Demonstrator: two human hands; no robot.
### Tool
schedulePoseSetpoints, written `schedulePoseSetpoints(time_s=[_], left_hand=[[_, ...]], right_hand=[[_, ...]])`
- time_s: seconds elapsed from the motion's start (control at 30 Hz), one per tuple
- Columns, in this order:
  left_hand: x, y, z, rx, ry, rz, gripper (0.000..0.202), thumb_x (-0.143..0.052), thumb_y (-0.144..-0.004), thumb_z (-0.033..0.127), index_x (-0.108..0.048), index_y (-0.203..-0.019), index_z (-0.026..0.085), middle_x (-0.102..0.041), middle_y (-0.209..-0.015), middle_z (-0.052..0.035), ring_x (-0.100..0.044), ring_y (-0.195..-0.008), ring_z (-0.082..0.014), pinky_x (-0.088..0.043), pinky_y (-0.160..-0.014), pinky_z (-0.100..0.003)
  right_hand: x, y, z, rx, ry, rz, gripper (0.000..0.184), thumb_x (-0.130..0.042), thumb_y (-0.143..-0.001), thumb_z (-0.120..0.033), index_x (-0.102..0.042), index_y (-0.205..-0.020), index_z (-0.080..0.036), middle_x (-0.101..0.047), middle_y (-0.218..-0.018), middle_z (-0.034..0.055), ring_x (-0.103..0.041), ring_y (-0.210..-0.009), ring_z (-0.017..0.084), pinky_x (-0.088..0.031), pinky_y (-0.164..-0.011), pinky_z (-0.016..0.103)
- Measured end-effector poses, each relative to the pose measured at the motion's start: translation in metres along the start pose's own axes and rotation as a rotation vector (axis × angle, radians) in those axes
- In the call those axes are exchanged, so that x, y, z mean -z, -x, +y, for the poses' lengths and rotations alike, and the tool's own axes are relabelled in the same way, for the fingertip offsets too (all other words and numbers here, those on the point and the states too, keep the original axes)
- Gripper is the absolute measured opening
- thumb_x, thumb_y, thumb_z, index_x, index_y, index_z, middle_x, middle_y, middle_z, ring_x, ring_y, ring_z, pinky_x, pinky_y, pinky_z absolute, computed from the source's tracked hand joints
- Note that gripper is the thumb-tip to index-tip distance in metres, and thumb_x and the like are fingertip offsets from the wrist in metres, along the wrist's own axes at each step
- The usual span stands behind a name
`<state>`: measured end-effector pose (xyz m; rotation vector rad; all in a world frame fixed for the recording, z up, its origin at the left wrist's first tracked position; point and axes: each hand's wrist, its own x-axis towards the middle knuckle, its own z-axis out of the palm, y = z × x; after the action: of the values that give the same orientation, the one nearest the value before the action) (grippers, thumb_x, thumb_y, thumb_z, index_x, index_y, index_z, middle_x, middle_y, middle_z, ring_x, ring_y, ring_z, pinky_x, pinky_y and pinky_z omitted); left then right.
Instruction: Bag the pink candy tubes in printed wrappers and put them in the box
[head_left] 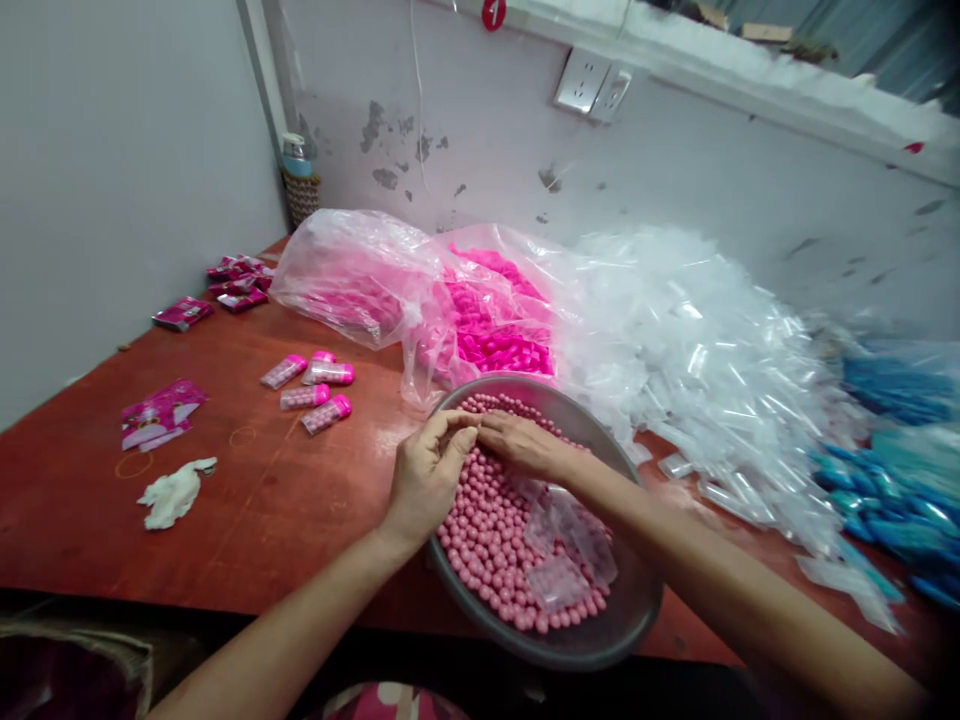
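Note:
A grey basin [637,620] full of pink beads [480,530] stands at the table's front edge. My left hand [429,475] is over the basin's left rim, thumb and fingers pinched together; whatever they hold is hidden. My right hand [529,445] reaches across from the right, just above the beads. Its fingers are bent together and meet the left fingertips, and their contents cannot be made out. Clear plastic tubes [559,580] lie on the beads, below the right hand. Left of the basin are several bead-filled tubes with pink caps [304,397].
Behind the basin rests a clear bag of bright pink caps [495,300]. A big heap of clear tubes [697,340] spreads over the right side, with blue pieces [892,500] beyond. Pink packets [184,313], a printed sheet [161,415] and a white crumpled piece [174,495] lie left.

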<state>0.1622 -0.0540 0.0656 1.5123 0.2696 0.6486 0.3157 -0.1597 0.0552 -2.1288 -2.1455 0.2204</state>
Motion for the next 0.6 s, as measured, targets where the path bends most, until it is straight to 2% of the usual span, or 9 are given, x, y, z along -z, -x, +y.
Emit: schedulePoseSetpoints(time_s=[0.07,0.13,0.27,0.37,0.47,0.6], left_hand=[[0.001,0.0,0.0,-0.016,-0.019,0.006,0.021,-0.048,-0.083,0.024,-0.059,-0.099,0.016,-0.064,-0.1,-0.0058,-0.058,-0.095,-0.0172,-0.044,-0.087,-0.03],[0.001,-0.001,-0.001,-0.021,-0.026,0.018,0.024,-0.047,-0.084,0.023,-0.058,-0.104,0.016,-0.062,-0.105,-0.0066,-0.056,-0.1,-0.0171,-0.042,-0.09,-0.03],[-0.002,-0.001,-0.004,0.004,-0.018,0.01,0.033,-0.05,-0.082,0.024,-0.053,-0.113,0.015,-0.058,-0.115,-0.0089,-0.054,-0.106,-0.0175,-0.042,-0.091,-0.029],[-0.004,-0.003,-0.001,0.0,-0.122,-0.119,0.035,-0.056,-0.077,0.023,-0.057,-0.112,0.017,-0.062,-0.11,-0.0067,-0.057,-0.1,-0.0187,-0.043,-0.088,-0.029],[-0.004,-0.005,0.006,-0.039,-0.215,-0.295,0.024,-0.054,-0.078,0.021,-0.065,-0.099,0.019,-0.067,-0.094,-0.0024,-0.059,-0.089,-0.0177,-0.043,-0.083,-0.028],[-0.003,-0.008,0.008,0.006,-0.173,-0.419,0.019,-0.051,-0.079,0.022,-0.067,-0.087,0.015,-0.066,-0.08,-0.0025,-0.058,-0.076,-0.0161,-0.044,-0.073,-0.025]], right_hand=[[-0.011,-0.003,-0.006,-0.03,-0.262,0.093,0.016,-0.043,-0.086,-0.014,-0.057,-0.091,-0.017,-0.058,-0.089,0.0062,-0.053,-0.088,0.018,-0.043,-0.079,0.033],[-0.013,0.001,-0.01,-0.113,-0.457,0.163,0.012,-0.045,-0.085,-0.016,-0.056,-0.089,-0.017,-0.058,-0.084,0.0041,-0.054,-0.08,0.017,-0.045,-0.074,0.03],[0.002,0.02,-0.017,-0.245,-0.788,0.23,0.009,-0.049,-0.085,-0.023,-0.054,-0.089,-0.017,-0.056,-0.081,0.0014,-0.054,-0.075,0.014,-0.045,-0.07,0.027],[0.012,0.032,-0.029,-0.311,-1.04,0.322,0.009,-0.052,-0.084,-0.025,-0.054,-0.089,-0.017,-0.056,-0.084,0.0005,-0.054,-0.079,0.014,-0.045,-0.075,0.028],[0.015,0.039,-0.042,-0.359,-1.103,0.379,0.009,-0.054,-0.082,-0.025,-0.053,-0.087,-0.018,-0.057,-0.081,-0.0002,-0.056,-0.077,0.014,-0.047,-0.074,0.03],[0.026,0.05,-0.05,-0.39,-0.836,0.455,0.026,-0.06,-0.079,-0.027,-0.05,-0.103,-0.022,-0.059,-0.09,0.0016,-0.059,-0.078,0.015,-0.048,-0.071,0.028]])
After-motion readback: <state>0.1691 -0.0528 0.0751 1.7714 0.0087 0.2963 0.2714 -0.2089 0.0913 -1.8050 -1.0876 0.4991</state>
